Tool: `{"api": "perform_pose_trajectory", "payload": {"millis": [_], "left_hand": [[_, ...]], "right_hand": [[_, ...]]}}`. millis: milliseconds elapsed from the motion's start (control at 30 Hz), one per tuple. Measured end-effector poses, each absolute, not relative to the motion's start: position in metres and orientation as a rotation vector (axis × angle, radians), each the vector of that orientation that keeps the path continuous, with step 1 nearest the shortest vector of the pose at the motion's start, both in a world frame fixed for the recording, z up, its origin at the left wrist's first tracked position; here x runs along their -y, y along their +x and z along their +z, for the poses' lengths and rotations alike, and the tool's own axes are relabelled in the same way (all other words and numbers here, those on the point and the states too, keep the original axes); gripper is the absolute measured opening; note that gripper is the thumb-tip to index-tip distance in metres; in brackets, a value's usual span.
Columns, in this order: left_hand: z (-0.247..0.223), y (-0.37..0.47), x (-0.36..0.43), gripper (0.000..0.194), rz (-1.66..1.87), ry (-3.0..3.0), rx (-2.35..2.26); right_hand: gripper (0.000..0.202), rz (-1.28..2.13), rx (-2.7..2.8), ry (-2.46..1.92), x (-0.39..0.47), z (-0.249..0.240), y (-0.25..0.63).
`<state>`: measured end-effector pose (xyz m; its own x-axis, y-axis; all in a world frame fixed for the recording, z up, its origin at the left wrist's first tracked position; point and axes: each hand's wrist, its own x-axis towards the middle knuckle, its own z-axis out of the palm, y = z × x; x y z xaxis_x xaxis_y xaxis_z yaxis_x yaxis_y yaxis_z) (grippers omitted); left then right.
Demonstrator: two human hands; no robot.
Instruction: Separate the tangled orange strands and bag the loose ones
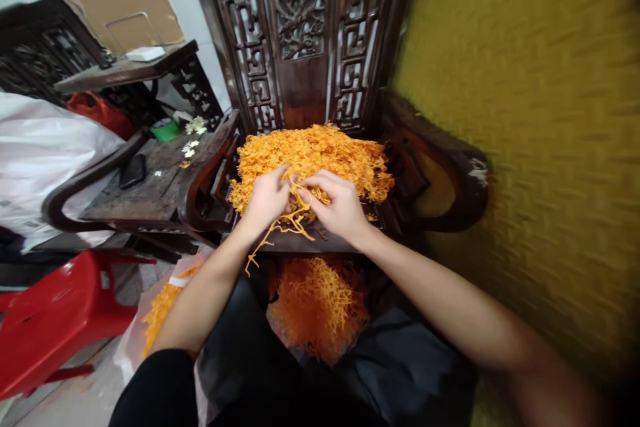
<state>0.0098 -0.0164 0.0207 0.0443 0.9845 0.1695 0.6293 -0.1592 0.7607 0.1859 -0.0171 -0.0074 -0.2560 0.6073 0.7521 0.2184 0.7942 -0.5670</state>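
Yellow woven-textured surface [525, 113] right of grip. Carved dark-wood armchair [306, 88] under and beyond grip. White plastic bag [45, 153] far left, faint print too small to read. Red plastic stool [55, 310] lower left. Orange sprig pile [315, 147] on seat, just beyond grip; loose orange sprigs [320, 300] below it. Green tape roll [165, 129], black case [133, 171] left. Left hand [269, 200], right hand [341, 205]: fingertips closed on one branching orange strand [296, 215], between them.

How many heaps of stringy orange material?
3: large heap on dark carved wooden chair; second heap between the knees; third heap in whitish plastic bag, lower left. Others may be hidden.
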Motion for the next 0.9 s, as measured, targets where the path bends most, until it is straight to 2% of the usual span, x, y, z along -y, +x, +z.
{"api": "perform_pose_trajectory", "payload": {"millis": [100,167,233,367,567,733,900], "left_hand": [[0.025,0.007,0.014,0.060,1.108,1.452,-1.300],[0.025,0.005,0.015,0.068,1.166,1.414,-1.162],[0.023,0.004,0.016,0.065,1.206,1.449,-1.117],[0.017,0.003,0.014,0.046,1.246,1.460,-1.098],[0.014,0.000,0.008,0.049,1.412,1.359,-1.011],[0.012,0.000,0.008,0.058,1.444,1.454,-1.055],[0.016,0.007,0.013,0.046,1.411,1.603,-1.254]], "right_hand": [[0.011,0.361,1.814,-0.697,0.011,-0.005,0.194],[0.014,0.326,1.854,-0.696,0.008,-0.006,0.197],[0.017,0.323,1.903,-0.685,0.006,-0.007,0.200],[0.017,0.343,1.915,-0.675,0.006,-0.009,0.200],[0.007,0.387,1.824,-0.756,0.003,0.001,0.201],[0.026,0.595,1.817,-0.811,0.002,0.007,0.199],[0.030,0.922,1.723,-0.919,0.000,0.008,0.196]]}}
